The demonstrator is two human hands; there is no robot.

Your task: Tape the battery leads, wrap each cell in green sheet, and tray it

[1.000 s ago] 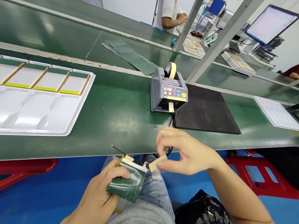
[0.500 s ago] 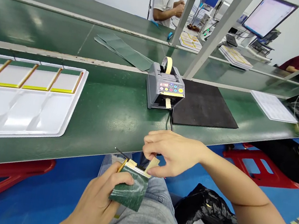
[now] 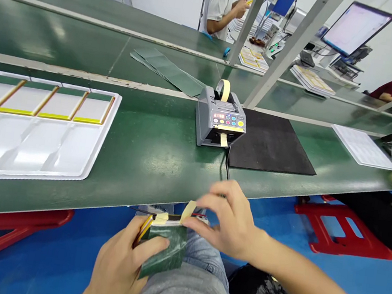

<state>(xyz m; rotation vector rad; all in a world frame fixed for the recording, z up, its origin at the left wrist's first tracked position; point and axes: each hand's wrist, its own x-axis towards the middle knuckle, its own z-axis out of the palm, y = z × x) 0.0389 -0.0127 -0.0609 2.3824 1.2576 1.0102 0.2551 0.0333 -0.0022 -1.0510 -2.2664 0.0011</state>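
Observation:
Low over my lap, my left hand (image 3: 122, 258) is closed around a flat green-faced pack (image 3: 169, 250) with a yellow edge and thin wires; its thumb lies across the green face. A short piece of cream tape (image 3: 161, 218) lies on the pack's upper edge near that hand. Another cream tape strip (image 3: 189, 211) sticks up from the right end of this edge. My right hand (image 3: 227, 219) has its thumb against the foot of this strip. Its fingers are spread, slightly blurred, and do not close on the strip.
A grey tape dispenser (image 3: 219, 121) with a tape end sticking out stands on the green bench (image 3: 143, 159) beside a black mat (image 3: 273, 143). At left lies a white tray (image 3: 86, 151) with several packs. A black bag (image 3: 259, 292) is below right. Other people sit and stand beyond.
My right hand's fingers have opened and lifted off the upright tape strip, while its thumb stays at the strip's foot. My left hand and the pack have shifted slightly left.

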